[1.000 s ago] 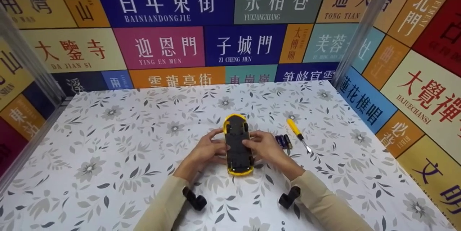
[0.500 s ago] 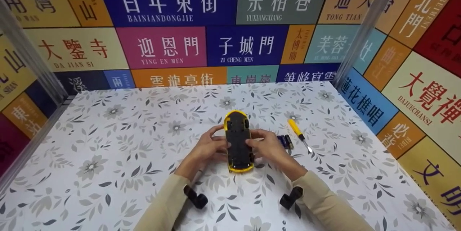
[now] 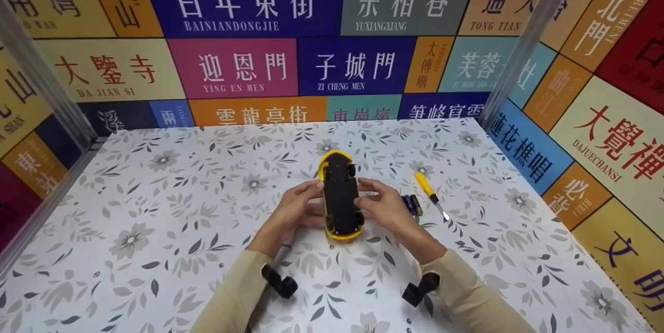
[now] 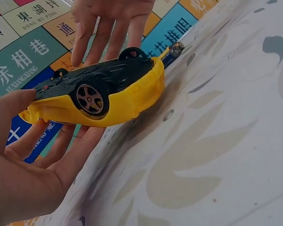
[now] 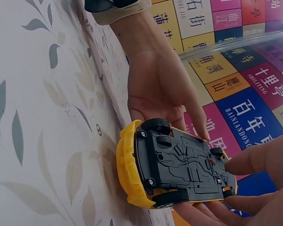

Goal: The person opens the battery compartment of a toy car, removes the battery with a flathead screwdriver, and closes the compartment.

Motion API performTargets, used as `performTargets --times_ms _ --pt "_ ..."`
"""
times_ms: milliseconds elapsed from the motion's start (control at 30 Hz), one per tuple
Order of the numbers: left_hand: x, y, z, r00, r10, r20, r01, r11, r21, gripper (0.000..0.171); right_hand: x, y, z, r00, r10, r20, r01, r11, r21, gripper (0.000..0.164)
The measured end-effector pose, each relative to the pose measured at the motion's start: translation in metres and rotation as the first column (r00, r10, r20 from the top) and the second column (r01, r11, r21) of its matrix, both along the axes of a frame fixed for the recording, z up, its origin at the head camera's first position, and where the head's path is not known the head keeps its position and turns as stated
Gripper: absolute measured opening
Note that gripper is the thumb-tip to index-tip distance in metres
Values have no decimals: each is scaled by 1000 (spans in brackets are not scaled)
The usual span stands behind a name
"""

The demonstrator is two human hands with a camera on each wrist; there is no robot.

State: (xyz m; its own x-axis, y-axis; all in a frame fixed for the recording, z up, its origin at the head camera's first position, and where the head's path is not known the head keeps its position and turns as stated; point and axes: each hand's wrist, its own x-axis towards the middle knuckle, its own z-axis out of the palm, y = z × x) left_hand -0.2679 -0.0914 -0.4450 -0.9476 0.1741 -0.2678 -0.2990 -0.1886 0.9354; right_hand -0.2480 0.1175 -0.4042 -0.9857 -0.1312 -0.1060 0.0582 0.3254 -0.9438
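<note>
A yellow toy car (image 3: 341,198) is held upside down over the table, its black underside and wheels facing up. My left hand (image 3: 293,208) grips its left side, thumb at the edge of the underside and fingers beneath the body, as the left wrist view shows. From the other side my right hand (image 3: 386,203) holds it, the thumb (image 5: 247,162) against the underside and the fingers (image 5: 198,214) below. Screws show at one end of the black underside (image 5: 179,162) in the right wrist view.
Several dark batteries (image 3: 412,205) lie just right of my right hand. Beyond them rests a screwdriver (image 3: 425,185) with a yellow handle. A floral cloth covers the table (image 3: 181,193), and panels with Chinese lettering (image 3: 353,66) stand behind and at both sides.
The toy car has shifted slightly away from me and tilted a little in both hands. The batteries and the screwdriver keep their places.
</note>
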Motion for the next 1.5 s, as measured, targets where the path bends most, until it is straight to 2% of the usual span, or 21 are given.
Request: performTargets --times_ms 200,333,467,667,800,1000,1100,1300,1500 --pt "-1 1 3 1000 5 -1 -5 1000 7 47 2 -5 -5 999 8 -36 -5 997 75 71" --pt "0 2 4 1000 -19 -23 20 1000 16 47 6 -12 -7 999 -6 -46 14 985 171 82" --pt "2 2 4 998 -51 -48 52 998 30 46 8 -17 -10 998 -31 -63 43 976 214 88" --pt "3 3 5 995 -75 -68 78 996 45 45 6 -20 -16 996 -28 -90 41 988 148 91" --pt "2 4 6 997 -42 -67 47 996 73 45 4 -19 -19 998 -41 -55 46 995 93 90" --pt "0 6 7 1000 13 5 -13 997 79 49 4 -20 -24 999 -27 -28 26 999 -30 90" --pt "1 7 7 999 -6 37 5 999 50 49 6 -21 -26 999 11 -44 -14 997 -76 88" --pt "2 7 5 997 -67 29 65 996 62 45 8 -18 -27 996 75 -48 -80 990 -116 81" --pt "3 7 4 997 -76 24 74 994 75 44 7 -9 -23 997 37 -63 -42 996 -79 62"
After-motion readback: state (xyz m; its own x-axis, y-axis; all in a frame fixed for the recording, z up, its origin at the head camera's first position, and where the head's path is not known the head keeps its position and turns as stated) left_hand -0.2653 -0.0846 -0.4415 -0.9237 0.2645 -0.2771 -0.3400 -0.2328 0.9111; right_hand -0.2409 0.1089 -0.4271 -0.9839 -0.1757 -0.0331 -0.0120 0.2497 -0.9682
